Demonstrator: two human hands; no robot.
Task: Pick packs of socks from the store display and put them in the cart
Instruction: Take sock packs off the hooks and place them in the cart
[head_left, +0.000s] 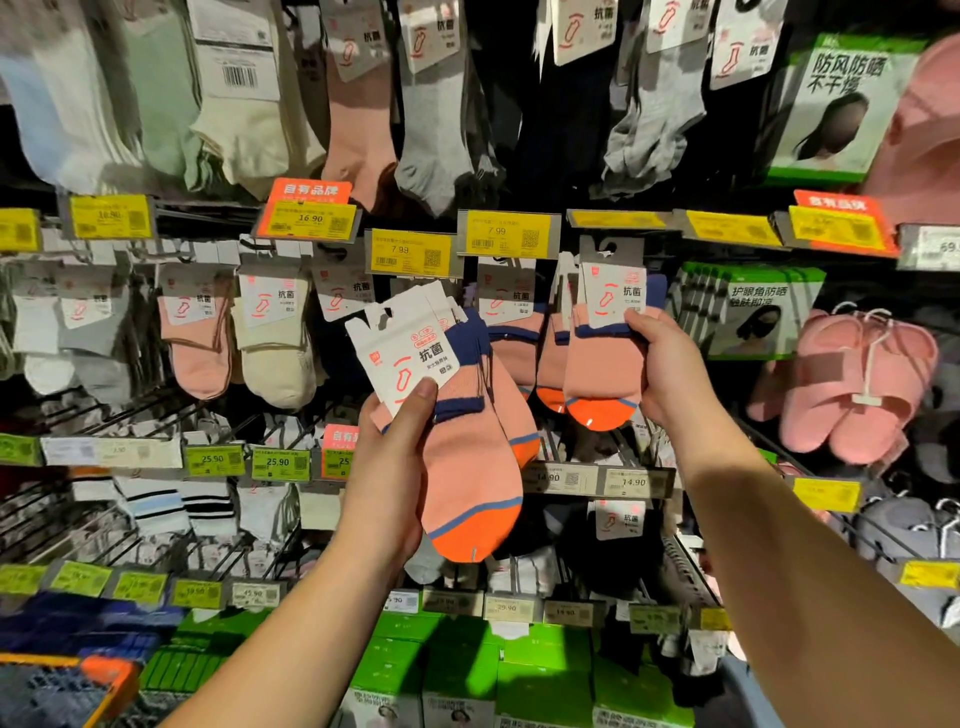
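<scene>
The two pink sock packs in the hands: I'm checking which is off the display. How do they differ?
The left pack is tilted and pulled clear of the rack, gripped by the left hand; the right pack hangs upright, its card at the hook, gripped by the right hand. The left pack looks larger, being nearer. Both are pink with navy bands and orange toes.

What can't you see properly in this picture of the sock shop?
Head view only:
- The cart: outside the picture.
- How many packs the left hand holds: the front sock pack covers those behind.
- Right hand fingers: hidden behind its sock pack.
- Lower price tags: print too blurred.
</scene>
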